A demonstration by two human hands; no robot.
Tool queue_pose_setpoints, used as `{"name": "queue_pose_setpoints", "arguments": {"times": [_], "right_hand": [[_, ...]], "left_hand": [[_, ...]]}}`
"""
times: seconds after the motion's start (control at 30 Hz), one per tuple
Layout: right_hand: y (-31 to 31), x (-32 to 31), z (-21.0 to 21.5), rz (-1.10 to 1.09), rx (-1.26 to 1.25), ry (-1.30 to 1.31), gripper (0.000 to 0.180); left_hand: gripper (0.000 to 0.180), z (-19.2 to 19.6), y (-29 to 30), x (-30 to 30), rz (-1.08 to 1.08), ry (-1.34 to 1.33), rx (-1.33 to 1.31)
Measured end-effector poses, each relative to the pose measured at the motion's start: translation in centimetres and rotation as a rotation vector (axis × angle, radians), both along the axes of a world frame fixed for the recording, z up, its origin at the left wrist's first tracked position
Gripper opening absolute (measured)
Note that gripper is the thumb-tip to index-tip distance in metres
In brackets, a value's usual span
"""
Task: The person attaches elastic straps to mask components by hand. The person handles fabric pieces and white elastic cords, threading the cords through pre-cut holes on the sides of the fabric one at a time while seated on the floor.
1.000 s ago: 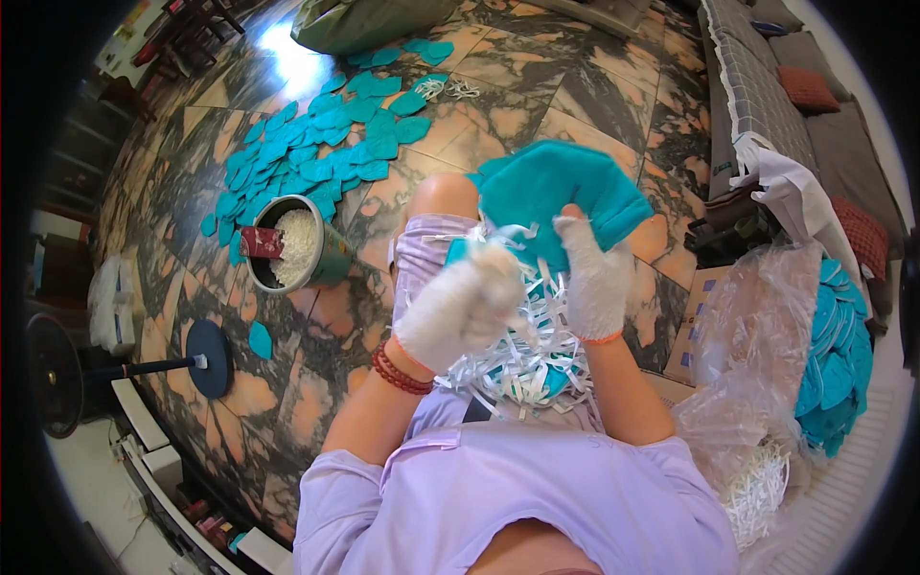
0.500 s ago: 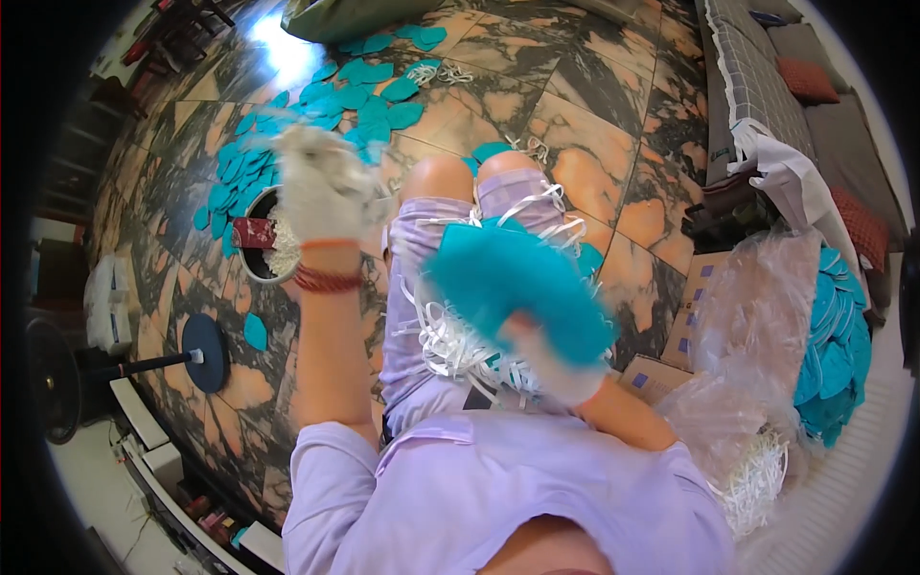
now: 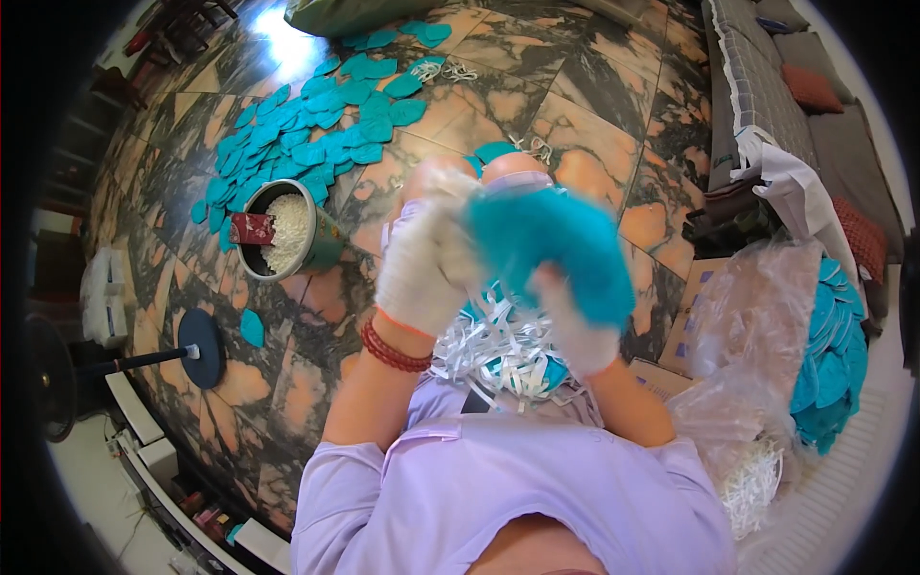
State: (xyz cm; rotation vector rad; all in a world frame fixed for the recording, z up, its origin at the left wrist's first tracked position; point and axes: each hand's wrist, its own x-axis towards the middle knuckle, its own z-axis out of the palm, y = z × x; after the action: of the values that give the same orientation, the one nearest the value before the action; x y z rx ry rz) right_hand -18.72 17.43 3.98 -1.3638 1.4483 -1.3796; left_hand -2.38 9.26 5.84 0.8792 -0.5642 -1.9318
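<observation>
My right hand (image 3: 575, 331), in a white glove, grips a teal fabric piece (image 3: 565, 240) that is smeared by motion, held above my lap. My left hand (image 3: 426, 259), also gloved, meets the left side of that piece. Its fingers look curled together, but blur hides whatever is between them. Below both hands, a heap of white straps (image 3: 498, 335) lies across my thighs, with more teal fabric showing among them. To the left on the floor stands a green bucket (image 3: 321, 240) with white crumb-like filling (image 3: 287, 230) inside. A dark red flat piece (image 3: 251, 229) rests over its rim.
Many pointed-oval teal pieces (image 3: 297, 129) spread over the marbled tile floor beyond the bucket. At right are clear plastic sheeting (image 3: 747, 307), stacked teal pieces (image 3: 829, 355), cardboard (image 3: 661, 379) and a sofa (image 3: 786, 125). A black fan stand (image 3: 201, 350) is at left.
My left hand has moved from beside the bucket rightward to the teal piece. The right hand has raised that piece slightly and shifted it right.
</observation>
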Motion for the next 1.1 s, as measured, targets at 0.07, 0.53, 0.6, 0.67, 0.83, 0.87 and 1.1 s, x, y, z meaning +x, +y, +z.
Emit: {"name": "queue_pose_setpoints", "arguments": {"times": [0.07, 0.53, 0.6, 0.67, 0.83, 0.87, 1.1], "right_hand": [[3.4, 1.0, -2.1, 0.318, -0.172, 0.612, 0.009], [-3.9, -14.5, -1.3, -0.333, 0.104, 0.164, 0.038], [-5.3, -15.3, 0.4, -0.238, 0.164, 0.378, 0.041], [-7.7, -14.4, 2.0, 0.107, 0.433, 0.831, 0.039], [-17.0, -7.1, 2.3, 0.411, 0.008, 0.140, 0.051], [-17.6, -5.2, 2.3, 0.382, -0.060, 0.048, 0.050], [-14.6, -2.8, -2.3, 0.571, 0.168, 0.486, 0.022]], "left_hand": [[0.023, 0.3, -3.9, 2.4, 0.245, -0.021, -0.263], [0.045, 3.5, 4.7, 1.5, -0.864, -0.906, -1.183], [0.032, 3.4, 3.0, 2.8, -0.616, -0.898, -1.169], [0.021, 2.2, 2.0, 3.1, -0.411, -1.221, -0.948], [0.033, -2.5, 0.5, 3.0, -0.238, -1.441, -0.772], [0.039, -3.1, 0.6, 2.8, -0.245, -1.463, -0.700], [0.046, -4.0, 1.6, 2.7, -0.268, -1.327, -0.574]]}}
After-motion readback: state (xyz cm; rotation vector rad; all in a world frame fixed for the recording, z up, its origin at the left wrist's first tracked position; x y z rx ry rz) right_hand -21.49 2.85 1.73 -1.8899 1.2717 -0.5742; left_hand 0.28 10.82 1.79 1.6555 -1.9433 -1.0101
